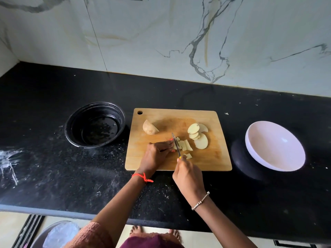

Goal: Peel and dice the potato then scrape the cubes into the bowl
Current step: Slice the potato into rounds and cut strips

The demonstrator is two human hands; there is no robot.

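Observation:
A wooden cutting board [161, 161] lies on the black counter. On it sit a potato half [150, 127] at the back left, several round potato slices [198, 136] at the right, and cut potato strips [184, 145] in the middle. My right hand [188, 174] grips a small knife [176, 144] by its yellow handle, blade down on the strips. My left hand [156, 153] has its curled fingertips on the strips just left of the blade. A white bowl [274, 145] stands tilted to the right of the board.
A black bowl [95, 124] stands left of the board. A marble wall rises behind the counter. White smears mark the counter at the far left. The counter's front edge runs below my arms, with a round container on the floor at the lower left.

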